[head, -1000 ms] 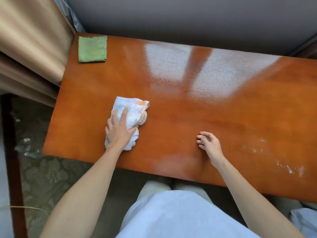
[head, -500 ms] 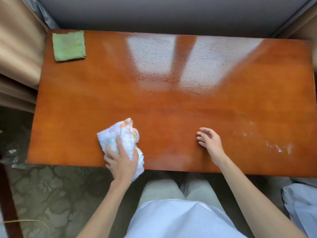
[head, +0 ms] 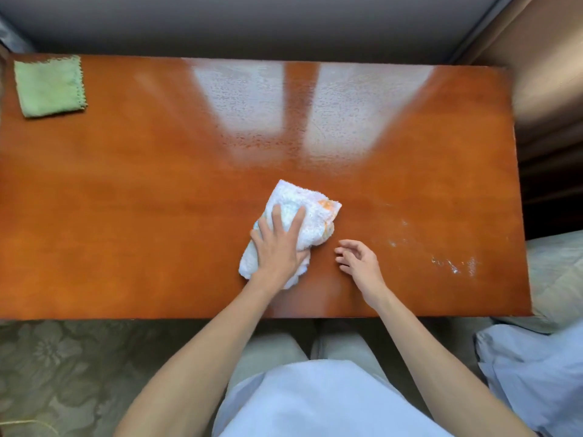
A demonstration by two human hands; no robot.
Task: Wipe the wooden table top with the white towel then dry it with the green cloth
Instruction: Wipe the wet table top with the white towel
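Here, in the head view, the left hand (head: pixel 279 249) lies flat on the towel (head: pixel 295 227), palm down with fingers (head: pixel 277 220) spread across the cloth, pressing it onto the tabletop (head: pixel 157 200) rather than closing around it. The towel is bunched into a loose oblong. Its long axis runs diagonally, from the near-left end under the heel of the hand to the far-right end, which points away from the person and toward the right edge. An orange patch shows on that far-right end. The towel sits a little right of the tabletop's centre, in the nearer half.

The right hand (head: pixel 358 261) is just beside the towel on its right, apart from it. It holds nothing, and its fingers are loosely curled and point left toward the towel. Whether its fingertips touch the wood cannot be told.

The cloth (head: pixel 49 86) lies folded flat in the far-left corner, well apart from both hands, a roughly square pad with its edges slightly askew to the tabletop's edges.

Pale reflected light covers the far middle of the tabletop, split by a dark band. White streaks (head: pixel 454 264) mark the wood to the right of the right hand.
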